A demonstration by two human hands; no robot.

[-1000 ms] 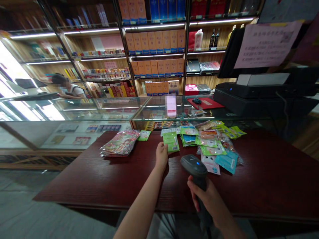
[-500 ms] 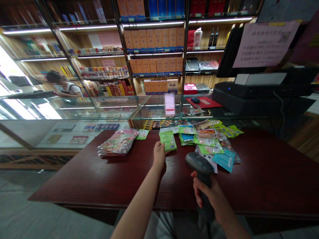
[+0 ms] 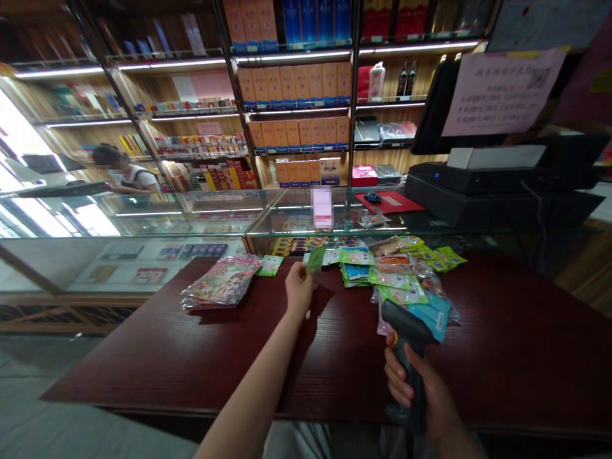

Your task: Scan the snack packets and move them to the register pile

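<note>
My left hand point(image 3: 298, 288) pinches a small green packet point(image 3: 315, 259) and holds it tilted above the dark red table point(image 3: 191, 357). My right hand point(image 3: 421, 389) is wrapped round the handle of a black barcode scanner point(image 3: 406, 331), whose head points toward the packet. A heap of small green, blue and orange snack packets point(image 3: 401, 274) lies on the table just right of the held packet. A stack of pink-patterned packets point(image 3: 222, 280) lies to the left, with a single green packet point(image 3: 270, 264) beside it.
A glass display counter point(image 3: 191, 217) runs behind the table. A black register and printer point(image 3: 497, 178) sit at the right under a paper notice point(image 3: 502, 89). Shelves of boxed goods point(image 3: 296, 83) fill the back wall. Another person point(image 3: 122, 172) is at the far left.
My left hand has lifted the green packet off the table and turned it on edge. My right hand has drawn the scanner back and to the right.
</note>
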